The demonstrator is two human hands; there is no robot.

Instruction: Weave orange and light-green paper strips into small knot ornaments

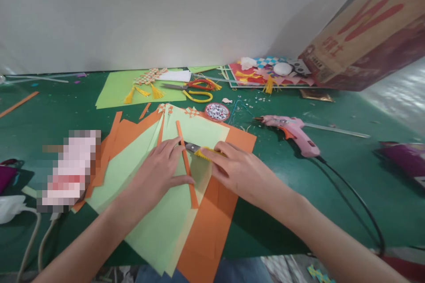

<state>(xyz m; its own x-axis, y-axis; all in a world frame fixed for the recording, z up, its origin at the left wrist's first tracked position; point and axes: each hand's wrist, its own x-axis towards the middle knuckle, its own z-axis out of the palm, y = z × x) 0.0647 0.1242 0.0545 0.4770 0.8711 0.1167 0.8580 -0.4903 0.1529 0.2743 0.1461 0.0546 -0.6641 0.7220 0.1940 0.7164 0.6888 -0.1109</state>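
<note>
My right hand (237, 170) is closed round a yellow utility knife (203, 153), its blade pointing left across a narrow orange paper strip (188, 168). My left hand (162, 163) lies flat with fingers and thumb apart, its fingertips and thumb touching the strip near the blade. Beneath both hands are light green paper sheets (133, 194), stacked and fanned over orange paper sheets (212, 225). Small woven orange-and-white paper pieces (191, 112) rest at the stack's far edge.
Right of the papers lies a pink hot glue gun (295, 130) with its cord. Behind are scissors (195, 89), a round tub of googly eyes (217, 112) and a paper bag (368, 31). A blurred-out pink object (71, 170) and a white plug (11, 209) lie left.
</note>
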